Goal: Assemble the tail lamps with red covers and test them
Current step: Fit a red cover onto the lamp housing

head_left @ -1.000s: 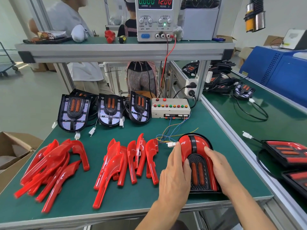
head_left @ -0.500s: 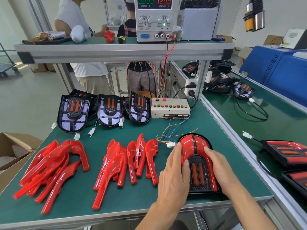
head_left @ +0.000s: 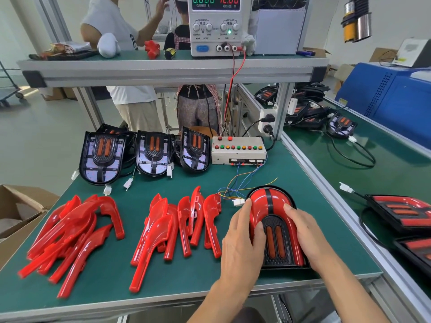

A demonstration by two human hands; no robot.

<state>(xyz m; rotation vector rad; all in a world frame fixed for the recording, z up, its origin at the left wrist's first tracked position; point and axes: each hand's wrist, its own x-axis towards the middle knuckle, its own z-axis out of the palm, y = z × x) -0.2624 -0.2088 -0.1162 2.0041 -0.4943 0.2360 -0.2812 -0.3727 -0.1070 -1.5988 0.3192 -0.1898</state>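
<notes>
At the left, a cardboard box [head_left: 14,213] stands beside the desk [head_left: 205,273]; its contents are unclear. Loose red covers [head_left: 74,231] lie in two heaps on the desk. My left hand [head_left: 242,238] presses flat, fingers straight, on the left cover of the lamp [head_left: 272,227] at the desk's front right. My right hand [head_left: 305,231] presses flat on its right cover. I judge the covers light, stiff, glossy, likely slippery; press along the edges, not the centre grille.
</notes>
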